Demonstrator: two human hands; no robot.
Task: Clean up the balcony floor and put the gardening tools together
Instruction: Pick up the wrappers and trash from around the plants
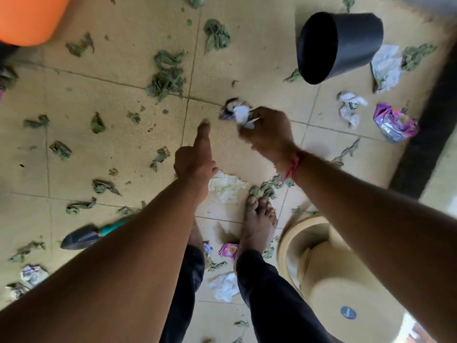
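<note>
Forearm (111,268) hides trowel (84,237) handle, paper (241,115) gripped (blurred)

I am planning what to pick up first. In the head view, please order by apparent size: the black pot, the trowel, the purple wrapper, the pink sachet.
1. black pot
2-3. trowel and purple wrapper: too alike to rank; the left arm hides part of the trowel
4. pink sachet

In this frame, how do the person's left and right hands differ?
The left hand holds nothing, while the right hand grips crumpled white paper. The left hand has one finger stretched out toward the tiled floor; the right hand is closed round the paper. Only the right wrist wears a red thread. Both hands reach forward over the floor.
</note>
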